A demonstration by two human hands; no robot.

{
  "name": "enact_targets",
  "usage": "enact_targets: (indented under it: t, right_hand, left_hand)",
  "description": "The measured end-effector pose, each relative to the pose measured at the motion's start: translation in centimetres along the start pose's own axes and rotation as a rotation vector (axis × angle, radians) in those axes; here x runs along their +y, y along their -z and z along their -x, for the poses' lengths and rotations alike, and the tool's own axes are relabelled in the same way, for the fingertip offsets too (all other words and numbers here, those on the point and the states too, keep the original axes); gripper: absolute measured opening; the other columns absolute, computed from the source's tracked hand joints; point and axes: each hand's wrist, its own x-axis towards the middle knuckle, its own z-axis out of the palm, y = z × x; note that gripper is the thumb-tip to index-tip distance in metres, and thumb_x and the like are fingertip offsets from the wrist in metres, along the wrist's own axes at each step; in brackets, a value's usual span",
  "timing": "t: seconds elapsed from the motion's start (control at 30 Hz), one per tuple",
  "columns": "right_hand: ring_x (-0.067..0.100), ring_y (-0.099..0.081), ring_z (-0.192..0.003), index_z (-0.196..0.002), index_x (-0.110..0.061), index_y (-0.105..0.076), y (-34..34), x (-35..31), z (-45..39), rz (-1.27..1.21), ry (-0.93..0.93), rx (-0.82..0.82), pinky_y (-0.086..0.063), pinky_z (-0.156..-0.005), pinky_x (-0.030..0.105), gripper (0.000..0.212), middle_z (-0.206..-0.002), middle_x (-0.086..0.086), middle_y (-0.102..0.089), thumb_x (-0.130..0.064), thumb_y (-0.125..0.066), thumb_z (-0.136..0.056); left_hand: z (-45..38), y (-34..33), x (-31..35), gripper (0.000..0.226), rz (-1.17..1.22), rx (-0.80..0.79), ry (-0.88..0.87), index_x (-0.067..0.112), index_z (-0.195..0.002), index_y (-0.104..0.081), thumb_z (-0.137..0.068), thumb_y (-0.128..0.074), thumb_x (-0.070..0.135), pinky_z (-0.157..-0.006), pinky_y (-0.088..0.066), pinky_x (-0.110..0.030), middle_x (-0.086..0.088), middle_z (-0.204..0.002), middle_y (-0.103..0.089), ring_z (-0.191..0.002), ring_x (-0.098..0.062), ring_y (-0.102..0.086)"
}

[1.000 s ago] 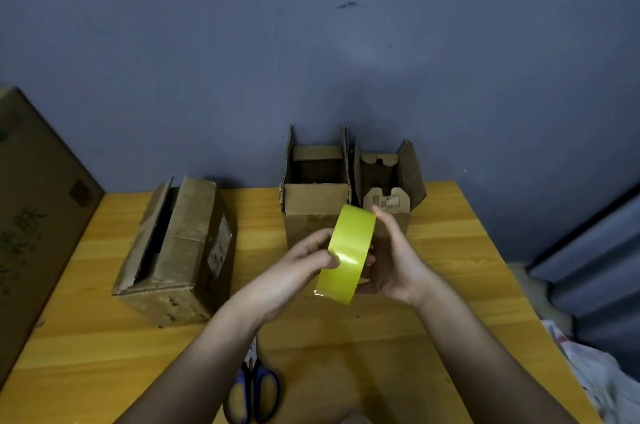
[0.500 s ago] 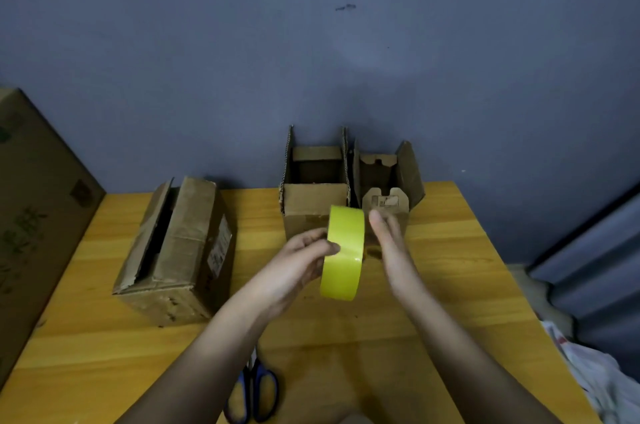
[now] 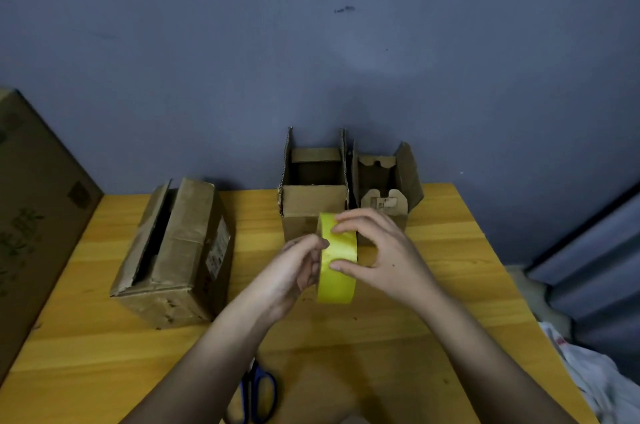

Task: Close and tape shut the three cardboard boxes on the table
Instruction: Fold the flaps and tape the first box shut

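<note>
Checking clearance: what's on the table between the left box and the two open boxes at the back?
Nothing: in the head view only bare table lies between the left box and the middle open box. Both hands hold the yellow tape roll nearer the camera.

The tape roll (image 3: 337,261) is bright yellow. All three boxes are plain brown cardboard; the left box (image 3: 173,250) bears a white label. The tabletop (image 3: 433,285) is honey-yellow wood grain, the scissors (image 3: 258,392) blue-handled, the wall (image 3: 311,43) grey-blue.
</note>
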Motion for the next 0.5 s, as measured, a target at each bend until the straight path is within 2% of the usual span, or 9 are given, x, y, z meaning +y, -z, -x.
enact_targets:
  t: [0.1,0.2,0.3,0.43,0.5]
  right_hand:
    - [0.003,-0.049,-0.116,-0.107,-0.031,-0.065,0.2,0.0,-0.2,-0.019,0.016,0.029,-0.045,-0.095,0.033,0.036,-0.120,-0.020,-0.054,-0.054,-0.066,-0.079]
    - [0.009,-0.056,-0.109,-0.102,-0.025,-0.068,0.1,0.3,-0.2,0.080,0.117,0.069,-0.048,-0.089,0.039,0.030,-0.115,-0.013,-0.059,-0.049,-0.066,-0.083]
    - [0.016,-0.060,-0.097,-0.093,-0.017,-0.071,-0.3,0.2,0.0,0.207,0.250,0.168,-0.050,-0.079,0.038,0.019,-0.104,-0.004,-0.064,-0.036,-0.067,-0.089]
    - [0.018,-0.059,-0.083,-0.088,-0.011,-0.069,-0.7,-0.5,0.2,0.398,0.403,0.228,-0.050,-0.069,0.032,0.015,-0.093,0.002,-0.064,-0.025,-0.064,-0.093]
    - [0.018,-0.058,-0.080,-0.088,-0.011,-0.067,-1.0,-0.7,0.3,0.492,0.413,0.239,-0.050,-0.066,0.031,0.015,-0.091,0.003,-0.063,-0.024,-0.060,-0.094]
  left_hand:
    - [-0.1,0.1,-0.1,0.041,-0.005,-0.042,0.028,0.007,-0.116,-0.057,-0.087,-0.043,0.034,-0.073,-0.038,-0.034,-0.020,-0.092,-0.054,-0.075,-0.022,-0.047]
    - [-0.1,0.3,-0.2,0.042,-0.001,-0.048,0.034,0.006,-0.121,-0.054,-0.094,-0.028,0.026,-0.074,-0.039,-0.033,-0.015,-0.093,-0.059,-0.075,-0.020,-0.051]
    - [-0.2,0.2,-0.2,0.041,0.016,-0.062,0.007,0.009,-0.116,-0.057,-0.091,-0.033,0.031,-0.074,-0.037,-0.035,-0.020,-0.098,-0.053,-0.079,-0.024,-0.047]
    - [-0.4,0.3,-0.2,0.035,0.075,-0.065,0.011,0.015,-0.101,-0.055,-0.076,-0.048,0.037,-0.065,-0.032,-0.033,-0.014,-0.085,-0.044,-0.070,-0.020,-0.039]
    - [-0.6,0.2,-0.4,0.042,0.073,-0.041,0.016,0.016,-0.101,-0.054,-0.072,-0.055,0.046,-0.063,-0.031,-0.032,-0.012,-0.081,-0.038,-0.068,-0.020,-0.037]
